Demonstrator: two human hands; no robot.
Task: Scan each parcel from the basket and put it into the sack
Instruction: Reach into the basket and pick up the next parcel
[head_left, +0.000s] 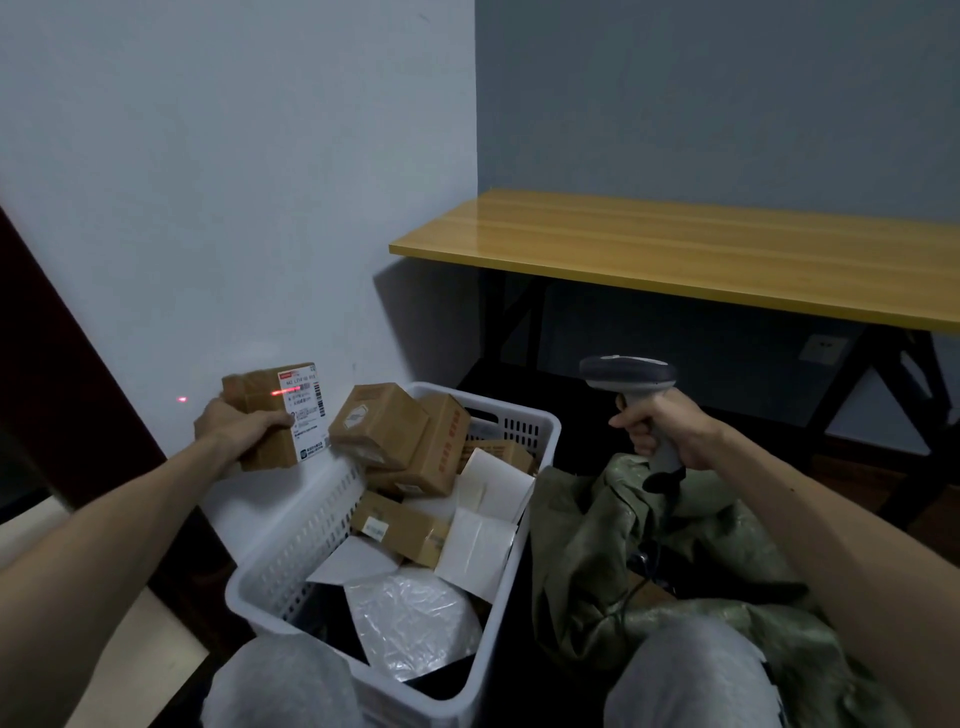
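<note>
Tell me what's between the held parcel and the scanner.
Head view: the far end of the basket, piled with brown boxes, lies between parcel and scanner.

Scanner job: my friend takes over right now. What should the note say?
Left hand: grips a brown parcel, held up to the left of the basket.
Right hand: grips the scanner by its handle, above the green sack.
Now: the red scan line lies across the parcel's label.
Done: the pictures do not show what is already inside the sack.
Left: put this parcel into the sack, right of the basket. Then scan and bag the other parcels piled in the basket, brown boxes and white packets.
</note>
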